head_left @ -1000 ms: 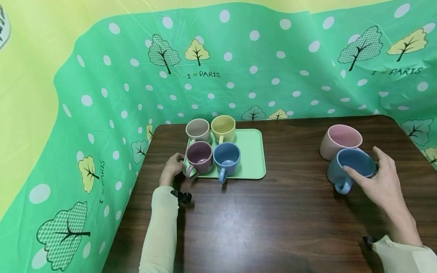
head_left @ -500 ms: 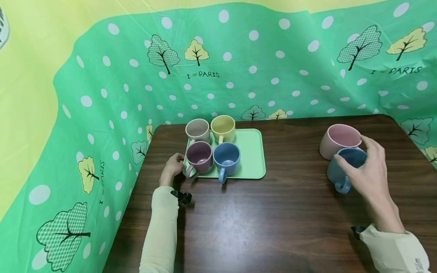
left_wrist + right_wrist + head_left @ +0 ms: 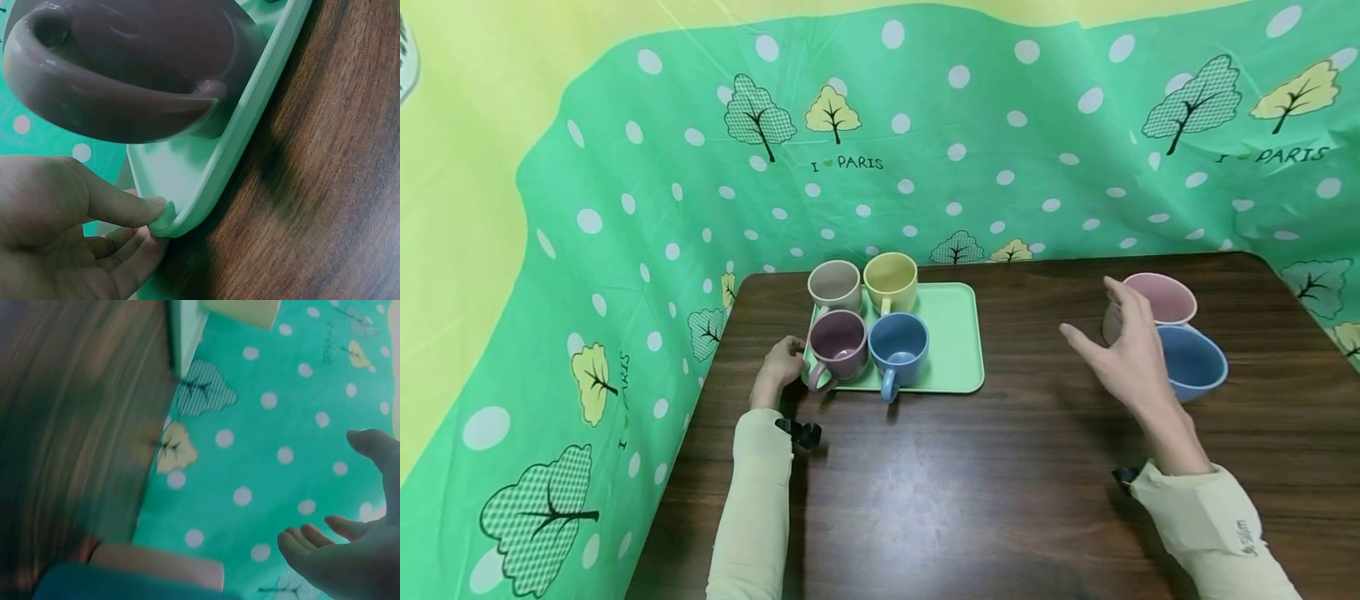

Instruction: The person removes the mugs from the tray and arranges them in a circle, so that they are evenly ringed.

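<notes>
One smooth, round-cornered mint-green tray [image 3: 955, 337], left hand [image 3: 69, 228] pinching its corner; right hand [image 3: 1129, 360] spread wide, empty, near a round blue mug [image 3: 1197, 362].

A dark wood-grain table [image 3: 955, 492] is bounded at far, left and right by a green cloth [image 3: 1037, 150]. White dots [image 3: 958, 77] are printed across it. Checked trees [image 3: 748, 100] and yellow trees [image 3: 822, 110] are paired on the far side, some with PARIS lettering [image 3: 859, 163] set below. A yellow band [image 3: 467, 200] is carried along the top.
</notes>
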Action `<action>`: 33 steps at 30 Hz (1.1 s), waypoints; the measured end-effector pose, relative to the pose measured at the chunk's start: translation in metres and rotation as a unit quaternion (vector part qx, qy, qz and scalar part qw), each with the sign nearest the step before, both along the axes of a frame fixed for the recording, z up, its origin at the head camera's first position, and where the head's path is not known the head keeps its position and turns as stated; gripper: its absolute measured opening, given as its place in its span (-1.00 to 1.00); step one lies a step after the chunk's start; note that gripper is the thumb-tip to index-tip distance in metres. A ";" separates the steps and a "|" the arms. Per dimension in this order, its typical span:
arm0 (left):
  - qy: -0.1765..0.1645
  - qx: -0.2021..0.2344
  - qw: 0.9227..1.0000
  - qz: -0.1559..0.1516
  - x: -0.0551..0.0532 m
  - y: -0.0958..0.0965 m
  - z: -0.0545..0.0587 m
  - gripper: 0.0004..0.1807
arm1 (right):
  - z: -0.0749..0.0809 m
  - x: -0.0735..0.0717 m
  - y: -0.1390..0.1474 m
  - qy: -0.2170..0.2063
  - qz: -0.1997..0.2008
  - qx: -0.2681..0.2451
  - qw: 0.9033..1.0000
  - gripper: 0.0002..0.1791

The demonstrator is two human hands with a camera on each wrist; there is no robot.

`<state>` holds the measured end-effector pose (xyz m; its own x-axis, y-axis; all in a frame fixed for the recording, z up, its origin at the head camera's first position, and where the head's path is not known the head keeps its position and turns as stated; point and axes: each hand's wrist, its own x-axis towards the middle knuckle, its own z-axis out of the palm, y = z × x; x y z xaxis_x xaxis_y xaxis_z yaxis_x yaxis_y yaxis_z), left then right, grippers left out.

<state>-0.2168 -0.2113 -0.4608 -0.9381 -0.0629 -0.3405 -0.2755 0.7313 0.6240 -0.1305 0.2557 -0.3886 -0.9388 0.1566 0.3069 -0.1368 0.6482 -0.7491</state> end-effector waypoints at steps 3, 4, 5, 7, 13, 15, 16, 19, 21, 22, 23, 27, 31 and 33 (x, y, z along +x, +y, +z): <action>-0.003 0.004 1.000 0.000 0.000 0.001 0.001 -0.61 | 0.001 -0.006 -0.013 0.006 0.011 -0.011 1.000 -0.08; -0.004 0.006 1.000 0.000 0.000 0.001 0.001 -0.62 | 0.001 -0.008 -0.018 0.011 0.014 -0.014 1.000 -0.08; -0.005 0.007 1.000 0.000 0.000 0.001 0.002 -0.62 | 0.001 -0.010 -0.022 0.016 0.017 -0.015 1.000 -0.09; -0.005 0.010 1.000 0.000 0.000 0.002 0.002 -0.63 | 0.001 -0.013 -0.031 0.023 0.024 -0.012 0.999 -0.10; 0.002 0.005 1.000 0.001 -0.001 0.001 0.000 -0.64 | -0.004 -0.018 -0.055 0.014 0.053 -0.007 0.998 -0.11; 0.003 0.009 1.000 0.002 -0.001 0.001 -0.001 -0.63 | -0.006 -0.019 -0.063 0.008 0.066 -0.005 0.998 -0.11; 0.000 0.012 1.000 0.004 -0.001 0.001 0.000 -0.63 | -0.008 -0.019 -0.067 0.006 0.073 -0.004 0.997 -0.11; 0.002 0.021 1.000 0.002 -0.001 -0.001 -0.001 -0.64 | -0.011 -0.021 -0.077 0.001 0.091 -0.001 0.996 -0.11; -0.002 0.023 1.000 0.002 -0.001 -0.001 0.000 -0.64 | -0.012 -0.022 -0.084 0.001 0.099 -0.001 0.995 -0.11; -0.003 0.022 1.000 0.001 -0.001 -0.001 0.000 -0.64 | -0.012 -0.023 -0.087 0.001 0.104 -0.001 0.995 -0.11; -0.002 0.020 1.000 -0.001 -0.001 -0.002 0.000 -0.64 | -0.012 -0.023 -0.091 0.001 0.108 -0.002 0.994 -0.11; -0.004 0.014 1.000 -0.002 0.000 -0.001 0.001 -0.63 | -0.013 -0.025 -0.104 0.002 0.125 -0.005 0.992 -0.11; 0.001 0.014 1.000 -0.002 0.000 -0.001 0.000 -0.63 | -0.016 -0.026 -0.118 -0.005 0.143 0.000 0.990 -0.09; 0.008 0.011 1.000 -0.001 0.000 -0.001 0.000 -0.64 | -0.018 -0.027 -0.125 -0.012 0.153 -0.003 0.988 -0.06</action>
<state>-0.2168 -0.2121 -0.4612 -0.9437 -0.0538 -0.3263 -0.2638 0.7176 0.6446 -0.1574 0.1304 -0.4064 -0.9492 -0.1339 0.2849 -0.3086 0.5744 -0.7582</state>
